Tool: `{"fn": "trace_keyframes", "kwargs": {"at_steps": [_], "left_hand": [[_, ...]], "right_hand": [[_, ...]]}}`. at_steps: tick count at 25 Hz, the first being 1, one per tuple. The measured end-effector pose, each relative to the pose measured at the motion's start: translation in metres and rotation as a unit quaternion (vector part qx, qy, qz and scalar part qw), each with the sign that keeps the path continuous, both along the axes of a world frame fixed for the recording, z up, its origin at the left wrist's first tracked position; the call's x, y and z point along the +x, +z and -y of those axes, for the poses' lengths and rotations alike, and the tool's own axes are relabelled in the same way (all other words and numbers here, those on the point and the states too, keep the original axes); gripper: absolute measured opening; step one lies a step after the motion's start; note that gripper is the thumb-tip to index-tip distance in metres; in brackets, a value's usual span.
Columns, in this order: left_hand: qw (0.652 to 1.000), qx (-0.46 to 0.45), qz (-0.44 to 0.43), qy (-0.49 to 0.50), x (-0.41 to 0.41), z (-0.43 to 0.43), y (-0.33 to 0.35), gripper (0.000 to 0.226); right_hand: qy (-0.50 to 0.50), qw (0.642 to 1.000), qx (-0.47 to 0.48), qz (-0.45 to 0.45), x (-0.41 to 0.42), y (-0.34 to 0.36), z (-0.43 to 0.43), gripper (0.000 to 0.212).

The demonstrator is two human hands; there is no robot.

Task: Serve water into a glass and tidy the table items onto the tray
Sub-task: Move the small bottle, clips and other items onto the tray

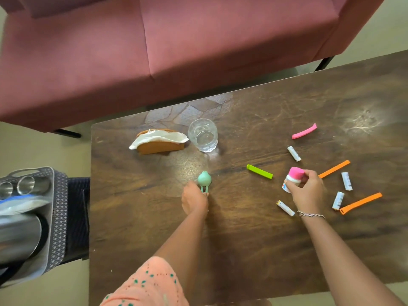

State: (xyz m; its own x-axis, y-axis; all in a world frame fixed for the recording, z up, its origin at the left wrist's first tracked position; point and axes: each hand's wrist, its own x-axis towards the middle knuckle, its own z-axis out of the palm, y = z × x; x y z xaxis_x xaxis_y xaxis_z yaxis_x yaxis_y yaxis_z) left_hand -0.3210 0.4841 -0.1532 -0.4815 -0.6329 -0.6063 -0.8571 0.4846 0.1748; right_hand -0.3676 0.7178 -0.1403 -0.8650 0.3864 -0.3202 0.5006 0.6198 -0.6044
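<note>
Leftmost, the patterned tray (pixel 59 195) sits beside the table (pixel 242 244), carrying a steel jug (pixel 19 235) and two steel cups (pixel 26 184). On the table, a napkin holder (pixel 159 143) stands just beside the glass (pixel 203 135). Nearer, the left hand (pixel 194 200) seems to pinch the prongs of a mint-green clip (pixel 204 179), though the grip is blurred. Right of a lime clip (pixel 259 171), the right hand (pixel 308 192) curls round a pink-capped bottle (pixel 294 176), among scattered white tubes (pixel 346 181) and orange clips (pixel 361 203).

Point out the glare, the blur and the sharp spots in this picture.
Head view: glare washes the table at its far right. Head view: a pale reflection lies behind the glass, which looks sharp. Head view: the steel jug in the tray at the left edge is blurred.
</note>
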Motion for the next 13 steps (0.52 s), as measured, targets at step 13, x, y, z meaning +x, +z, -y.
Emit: {"fn": "trace_keyframes", "kwargs": {"at_steps": [13], "left_hand": [[0.999, -0.011, -0.025, 0.037, 0.002, -0.008, -0.017, 0.027]], "right_hand": [[0.066, 0.993, -0.004, -0.098, 0.01, 0.005, 0.031, 0.039]]}}
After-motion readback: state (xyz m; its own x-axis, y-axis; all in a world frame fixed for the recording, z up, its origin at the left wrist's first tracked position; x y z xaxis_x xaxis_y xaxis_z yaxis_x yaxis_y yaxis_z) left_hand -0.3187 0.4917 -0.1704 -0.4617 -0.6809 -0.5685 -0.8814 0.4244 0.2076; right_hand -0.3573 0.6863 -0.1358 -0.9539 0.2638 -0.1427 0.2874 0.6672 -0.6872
